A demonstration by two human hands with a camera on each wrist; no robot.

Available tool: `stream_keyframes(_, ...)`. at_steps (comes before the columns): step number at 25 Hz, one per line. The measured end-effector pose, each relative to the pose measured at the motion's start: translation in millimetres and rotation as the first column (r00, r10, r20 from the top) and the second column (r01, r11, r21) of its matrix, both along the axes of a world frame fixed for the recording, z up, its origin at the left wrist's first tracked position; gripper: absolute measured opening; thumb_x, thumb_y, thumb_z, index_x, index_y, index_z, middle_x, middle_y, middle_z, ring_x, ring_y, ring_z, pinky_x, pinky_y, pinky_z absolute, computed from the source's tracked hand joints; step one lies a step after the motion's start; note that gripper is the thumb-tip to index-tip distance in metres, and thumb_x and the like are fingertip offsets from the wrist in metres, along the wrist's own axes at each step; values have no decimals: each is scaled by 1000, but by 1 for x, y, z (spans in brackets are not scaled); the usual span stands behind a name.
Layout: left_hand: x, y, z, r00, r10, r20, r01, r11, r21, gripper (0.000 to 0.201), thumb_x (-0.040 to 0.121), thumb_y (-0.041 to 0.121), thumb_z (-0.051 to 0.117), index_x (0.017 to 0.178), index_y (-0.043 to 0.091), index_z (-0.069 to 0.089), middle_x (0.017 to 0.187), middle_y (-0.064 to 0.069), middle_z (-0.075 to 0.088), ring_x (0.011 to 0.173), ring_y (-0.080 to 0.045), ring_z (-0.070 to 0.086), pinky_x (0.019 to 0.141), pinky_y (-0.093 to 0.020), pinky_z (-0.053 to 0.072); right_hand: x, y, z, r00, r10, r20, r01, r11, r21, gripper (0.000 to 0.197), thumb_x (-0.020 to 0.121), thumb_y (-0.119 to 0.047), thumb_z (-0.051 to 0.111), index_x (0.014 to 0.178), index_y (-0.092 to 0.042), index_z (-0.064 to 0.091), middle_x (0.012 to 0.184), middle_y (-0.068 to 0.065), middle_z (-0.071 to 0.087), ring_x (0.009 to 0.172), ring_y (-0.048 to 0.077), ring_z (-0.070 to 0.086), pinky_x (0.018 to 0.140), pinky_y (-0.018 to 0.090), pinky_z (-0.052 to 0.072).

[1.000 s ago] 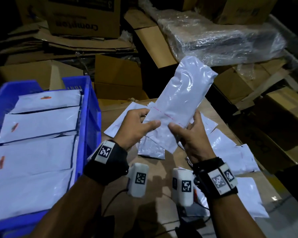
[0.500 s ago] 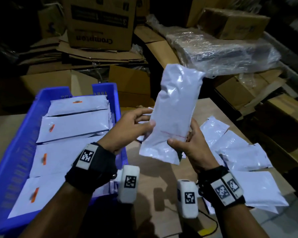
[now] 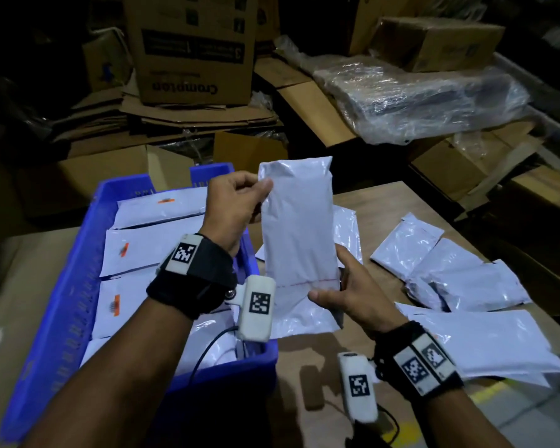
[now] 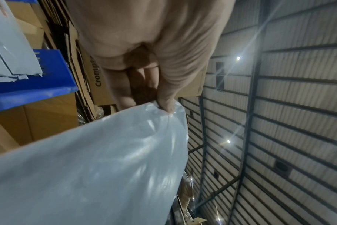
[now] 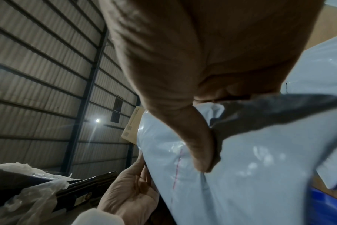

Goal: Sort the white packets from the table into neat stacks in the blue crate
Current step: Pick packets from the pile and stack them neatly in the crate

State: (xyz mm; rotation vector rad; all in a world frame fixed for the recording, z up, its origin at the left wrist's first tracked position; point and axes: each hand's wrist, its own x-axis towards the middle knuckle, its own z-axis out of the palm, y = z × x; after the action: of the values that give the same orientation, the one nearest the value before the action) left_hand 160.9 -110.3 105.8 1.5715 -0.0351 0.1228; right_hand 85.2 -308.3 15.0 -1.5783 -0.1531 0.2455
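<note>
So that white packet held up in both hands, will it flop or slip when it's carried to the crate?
The white packet probably stays fairly stiff: it stands upright between the left hand and the right hand. Its empty flap below the red line looks crumpled, so likely floppy there. The glossy film may be slippery.

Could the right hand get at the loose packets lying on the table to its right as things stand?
Probably not at once: the right hand grips the held packet's lower end. The loose packets lie uncovered beside it.
</note>
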Motion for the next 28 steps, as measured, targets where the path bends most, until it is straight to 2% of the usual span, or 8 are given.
stream_keyframes(3,6,-1,2,998,68,-18,-68,998,-7,11,94,18,62,101,10,61,83,3,72,75,-12,68,72,-31,56,11,-5,7,994,-56,94,66,992,-106,60,82,10,68,129,-22,49,72,-14,66,59,4,59,59,24,48)
stream_keyframes(7,8,-20,0,993,12,-115,-5,998,60,82,80,40,71,146,18,28,140,2,45,125,-16,50,104,-41,44,30,-15,6,868,-103,486,369,789,-491,51,80,-17,59,129,-27,50,101,-2,67,87,22,61,68,38,50)
stream_keyframes(9,5,-35,-1,987,-52,-150,49,999,-25,98,71,47,74,150,25,20,148,8,38,128,-15,48,101,-46,46,39,-18,-1,762,28,647,506,598,-622,54,80,-16,57,132,-23,49,103,5,62,85,31,59,58,38,47)
stream_keyframes(12,15,-52,-4,985,85,-147,-110,980,-168,68,84,26,74,138,21,34,128,5,57,110,-15,61,78,-35,58,44,-19,-5,614,176,769,639,462,-615,54,78,-6,49,130,-16,56,96,8,59,71,31,52,53,31,32)
stream_keyframes(17,31,-56,-19,941,277,-193,-318,918,-236,25,91,3,61,112,15,55,98,-6,69,86,-25,68,61,-30,55,44,-26,-14,591,243,769,607,494,-623,45,85,-15,51,129,-14,59,109,10,58,88,29,54,69,32,31)
stream_keyframes(21,31,-57,-21,960,207,-191,-255,924,-284,32,90,-3,55,118,13,55,96,-4,69,80,-20,66,65,-34,58,46,-38,-18,793,75,604,344,763,-547,63,88,-54,53,140,-18,47,138,7,46,126,20,43,102,35,38)
stream_keyframes(26,24,-59,-22,993,63,-103,-92,945,-314,29,97,4,53,124,16,53,111,-3,70,96,-19,69,80,-40,56,76,-63,-20,954,-54,294,167,912,-375,77,87,-59,47,151,-20,27,152,-2,35,140,9,29,116,40,29)
stream_keyframes(28,22,-59,-23,997,33,-71,-53,950,-307,25,99,9,51,123,15,53,109,0,70,95,-16,68,80,-37,56,82,-69,-19,990,-27,140,58,974,-218,70,92,-44,60,151,-24,29,145,-2,46,135,12,43,112,43,39)
